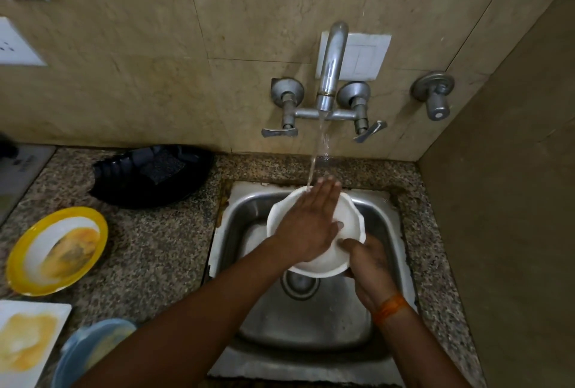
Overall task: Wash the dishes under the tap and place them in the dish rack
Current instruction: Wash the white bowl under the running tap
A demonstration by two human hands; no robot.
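While water from the tap [330, 70] strikes it, the white bowl [326, 258] sits above the sink [314, 334]: right hand [371, 266] pinches its near rim, left hand [306, 229] lies flat inside. Wet, rigid, likely slippery and breakable; grip the rim.

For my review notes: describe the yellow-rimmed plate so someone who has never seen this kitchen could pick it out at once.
Start at the steel sink and go left across the speckled granite counter. The yellow-rimmed plate lies near the left edge, in front of the black dish rack. It alone is round with a bright yellow rim around a white, orange-smeared centre; the white plate beside it is square.
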